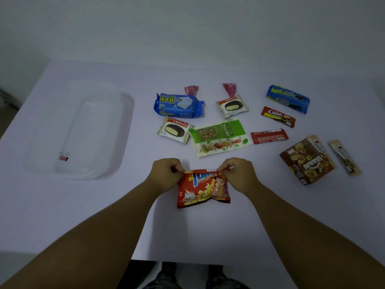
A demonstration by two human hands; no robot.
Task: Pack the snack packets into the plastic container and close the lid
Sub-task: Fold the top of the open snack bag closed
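Note:
A red potato snack bag (203,189) lies on the white table near the front edge. My left hand (165,174) pinches its top left corner and my right hand (238,174) pinches its top right corner. A clear plastic container (83,130) with no lid on it stands at the left; a red binder clip (64,156) lies inside it. Beyond my hands lie a green nuts packet (218,137), two Choco Pie packets (175,130) (232,106), a blue wafer pack (178,106) and a blue cookie pack (288,99).
Two red cookie sachets (278,116) (269,136) lie right of centre. A brown snack box (307,161) and a beige stick packet (344,157) sit at the right. Two small pink cone sweets (191,90) (229,88) lie at the back. The table's front edge (187,260) is close to me.

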